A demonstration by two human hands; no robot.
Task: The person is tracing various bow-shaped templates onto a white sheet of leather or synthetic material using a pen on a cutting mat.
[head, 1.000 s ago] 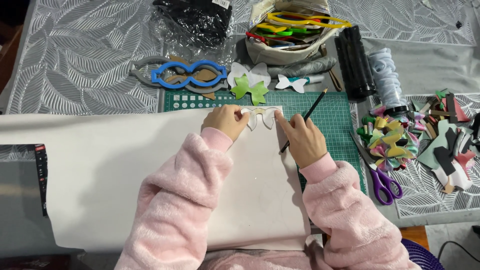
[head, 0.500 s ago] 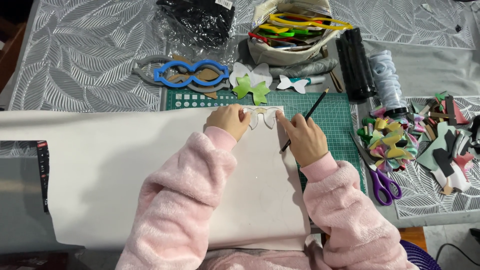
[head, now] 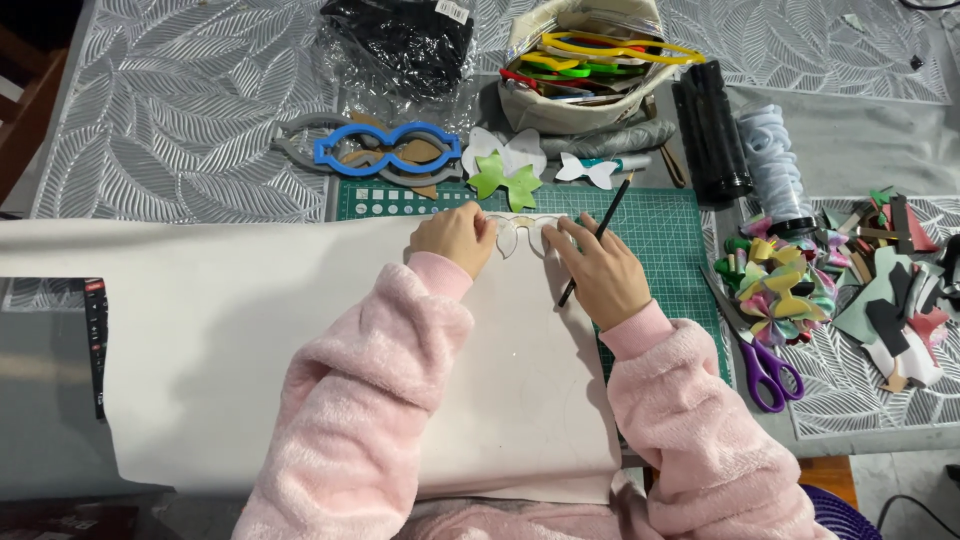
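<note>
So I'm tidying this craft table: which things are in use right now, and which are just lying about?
In use:
left hand pressing the clear bow template
right hand holding the black pencil
white sheet
green cutting mat

Lying about:
purple scissors
blue template
green bow
pouch of templates
scrap pile

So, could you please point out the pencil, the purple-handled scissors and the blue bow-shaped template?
pencil [head: 598, 233]: head view, on the middle of its dark shaft.
purple-handled scissors [head: 768, 367]: head view, on the purple handle loops.
blue bow-shaped template [head: 388, 147]: head view, on its narrow centre bridge.
</note>
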